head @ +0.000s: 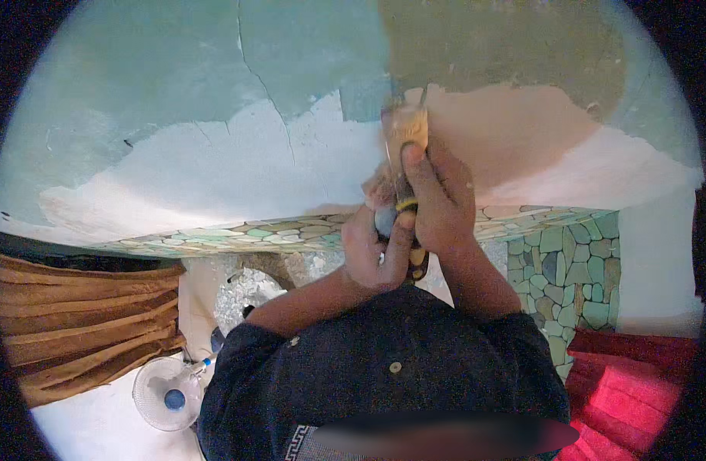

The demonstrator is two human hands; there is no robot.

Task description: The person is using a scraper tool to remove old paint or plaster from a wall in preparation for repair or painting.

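Both of my hands are close together in front of the wall, at the middle of the view. My right hand (445, 201) grips what looks like a putty knife (408, 124), its thumb pressed on the flat, tan-looking blade. A yellow band circles the tool below the blade, and a black and yellow end shows lower down. Lower and to the left, my left hand (370, 248) is closed around the lower part, beside a rounded grey-blue piece (384, 222) that I cannot identify. The blade's tip is blurred against the wall (307, 144), where green paint borders a bare pale patch.
Stone-pattern cladding (560, 276) covers the lower wall. Whitish debris (249, 294) lies below at left. A fan (171, 397) stands at lower left, near a brown curtain-like cloth (88, 322). Red fabric (629, 392) is at lower right. A crack (266, 86) runs down the wall.
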